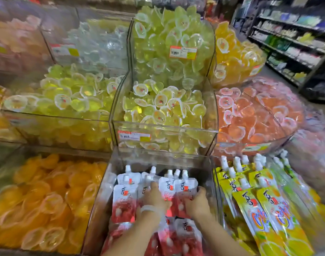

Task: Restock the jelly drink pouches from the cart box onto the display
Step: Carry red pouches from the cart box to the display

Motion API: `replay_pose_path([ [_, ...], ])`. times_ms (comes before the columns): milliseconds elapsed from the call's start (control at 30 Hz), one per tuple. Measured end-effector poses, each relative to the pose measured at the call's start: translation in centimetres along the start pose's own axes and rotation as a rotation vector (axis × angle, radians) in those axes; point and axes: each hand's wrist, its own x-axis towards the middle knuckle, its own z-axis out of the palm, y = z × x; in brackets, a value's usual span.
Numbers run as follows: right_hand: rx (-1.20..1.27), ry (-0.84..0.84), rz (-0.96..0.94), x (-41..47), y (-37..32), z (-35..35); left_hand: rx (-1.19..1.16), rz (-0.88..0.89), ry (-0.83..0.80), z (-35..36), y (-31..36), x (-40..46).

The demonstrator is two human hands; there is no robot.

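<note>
Reaching into the bin: both hands are down inside the clear acrylic bin point(102, 196) at the front middle of the display, among the red-and-white jelly drink pouches point(124, 204)
Left hand: the left hand point(154, 198) lies palm down on the pouches, fingers stretched forward and fairly straight, pressing on a pouch face rather than curling round it; a pale band point(148, 208) circles the wrist
Right hand: the right hand point(196, 202) sits just beside the left, at the right edge of the same cluster, its fingers bent over the side of a red-and-white pouch; whether they truly clasp it cannot be told, as the fingertips are hidden
Pouches: they stand and lean in rows with white screw caps point(128, 168) pointing away from the person; more lie flat nearer the camera, under the forearms
Neighbour on the right: yellow-green jelly drink pouches point(265, 215) with white caps fill the next bin, lying slanted
Neighbour on the left: orange jelly cups point(47, 196) heaped in a clear bin
Tier above: yellow jelly cups point(163, 108) in a clear bin carrying an orange price label point(134, 136); pink-orange jelly cups point(250, 111) to its right
Background: store shelving point(291, 43) at the upper right, blurred
</note>
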Motion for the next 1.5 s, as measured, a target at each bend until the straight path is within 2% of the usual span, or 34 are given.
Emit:
replay_pose_path([
  [133,-0.204,-0.017,-0.02,-0.6,-0.4,0.1,0.235,0.208,0.132,-0.3,0.3,-1.3],
  [233,-0.409,0.065,-0.105,-1.2,-0.3,0.8,0.438,0.299,0.187,-1.4,-0.1,-1.8],
  [333,-0.607,0.111,-0.215,-2.4,0.1,1.3,0.488,0.313,0.103,-1.7,-0.6,-1.8],
  [467,-0.947,0.105,-0.466,-1.5,2.2,2.2,0.528,0.309,0.013,-1.8,-0.9,-1.4],
  [533,-1.012,-0.022,-0.456,-1.3,2.0,1.9,0.546,0.305,-0.011,-1.9,-1.1,-1.3],
  [567,-1.0,-0.093,-0.424,-1.8,1.3,1.2,0.547,0.297,-0.042,-1.9,-1.2,-1.3],
  [600,-0.919,-0.076,-0.411,-1.9,0.8,0.7,0.547,0.293,-0.078,-2.0,-1.4,-1.2],
  [700,-0.759,-0.162,-0.387,-1.2,0.6,-0.1,0.557,0.295,-0.145,-2.5,-1.4,-1.3],
  [867,-0.724,-0.187,-0.41,-1.9,0.0,-0.6,0.628,0.318,-0.126,-2.9,-0.7,-1.6],
  [1267,-0.846,-0.004,-0.685,-5.8,-5.3,-7.5,0.793,0.481,0.07,-6.9,8.7,-6.5],
  [1367,-0.829,0.078,-0.724,-7.4,-4.3,-11.2,0.838,0.582,0.127,-5.1,11.6,-10.0],
  [1500,-0.852,0.147,-0.618,-9.6,0.0,-17.8,0.897,0.692,0.143,0.2,15.0,-15.2],
])
